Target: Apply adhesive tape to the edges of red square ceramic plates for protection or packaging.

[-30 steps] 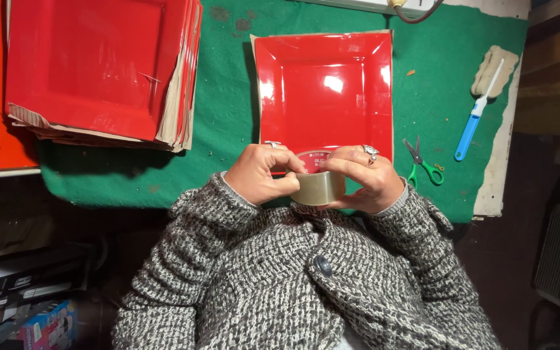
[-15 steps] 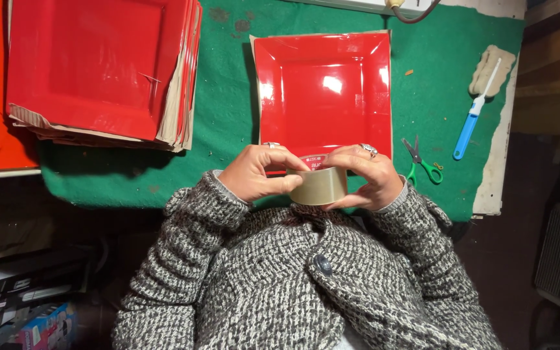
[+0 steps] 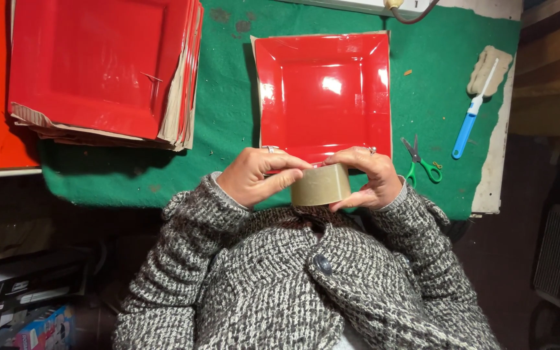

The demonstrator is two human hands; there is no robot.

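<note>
Both hands hold a roll of clear brownish packing tape close to my chest, over the near edge of the green mat. My left hand pinches the roll's left side with thumb and fingers on its top rim. My right hand cups the right side. Just beyond the roll lies a single glossy red square tray flat on the mat. Rings show on both hands.
A stack of red square trays with cardboard backs sits at the left. Green-handled scissors lie right of the single tray. A blue-handled tool rests on a tan sponge near the mat's right edge. Boxes lie below left.
The tape roll has tilted so its red inner core is hidden and its outer band faces me. My fingers shifted slightly along its top rim.
</note>
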